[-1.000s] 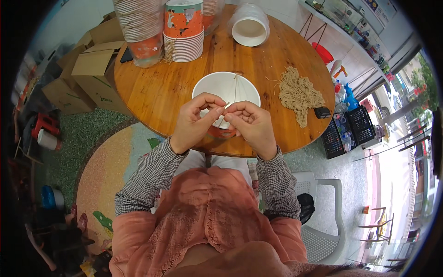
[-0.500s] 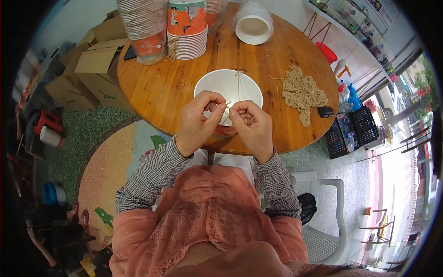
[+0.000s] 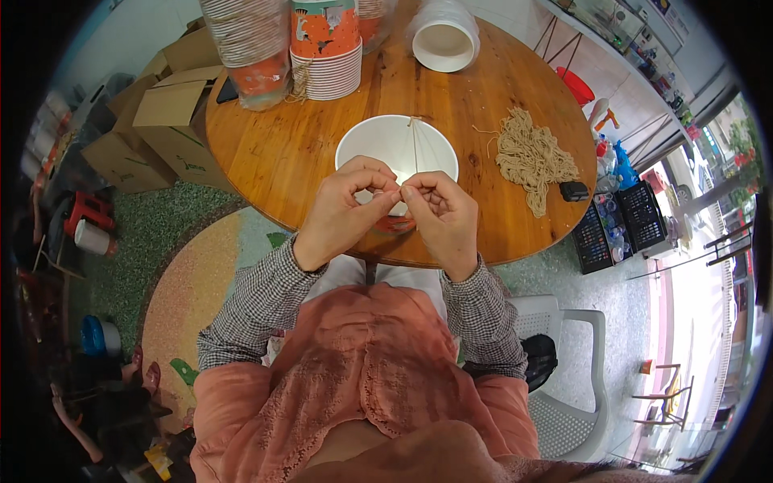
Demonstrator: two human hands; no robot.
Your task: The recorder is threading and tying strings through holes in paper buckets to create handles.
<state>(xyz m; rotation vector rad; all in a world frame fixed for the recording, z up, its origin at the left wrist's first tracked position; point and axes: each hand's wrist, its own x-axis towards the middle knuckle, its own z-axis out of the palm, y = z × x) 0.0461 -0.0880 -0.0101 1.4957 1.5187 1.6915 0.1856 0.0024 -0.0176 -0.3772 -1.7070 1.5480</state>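
Observation:
A white-lined paper bucket [image 3: 364, 146] stands at the table's near edge, its mouth facing up and a bit of orange outside showing low at the front. From its far rim a thin tan string [image 3: 415, 150] runs toward me, down to my fingertips. My left hand [image 3: 342, 211] and my right hand [image 3: 444, 219] meet over the near side of the bucket, thumbs and index fingers pinched together on the string. The fingers cover the pinched part, so any knot there is hidden. To the right lies a loose heap of tan strings [image 3: 531, 153].
Stacked buckets in plastic wrap [image 3: 245, 44], an orange patterned bucket stack [image 3: 326, 72] and a white stack on its side [image 3: 444, 47] occupy the round wooden table's [image 3: 266, 173] far side. A small black object [image 3: 574, 191] sits near its right edge. A grey plastic chair [image 3: 564, 402] stands right.
My fingertips have come together, closing the small gap between my hands. The string stretch that showed between them is now covered. The whole view has shifted slightly.

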